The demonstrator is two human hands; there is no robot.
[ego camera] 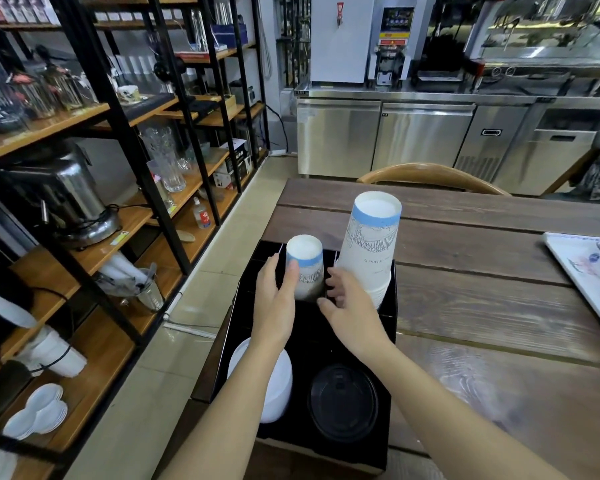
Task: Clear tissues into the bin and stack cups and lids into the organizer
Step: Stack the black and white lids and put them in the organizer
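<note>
A black organizer point(387, 327) sits at the wooden table's left edge. In its far left slot stands a small upside-down paper cup point(305, 261) with a blue band. My left hand point(274, 303) wraps its left side, thumb on the front. My right hand point(350, 306) touches the cup's right side, fingers reaching into the slot. A tall stack of upside-down cups point(371, 240) fills the far right slot. White lids point(278, 386) and black lids point(343, 403) lie in the near slots.
A white tray point(582, 271) with a bowl lies at the table's right edge. A wooden chair back point(430, 171) stands beyond the table. Black-framed wooden shelves point(118, 202) with glassware line the left. Steel counters run along the back wall.
</note>
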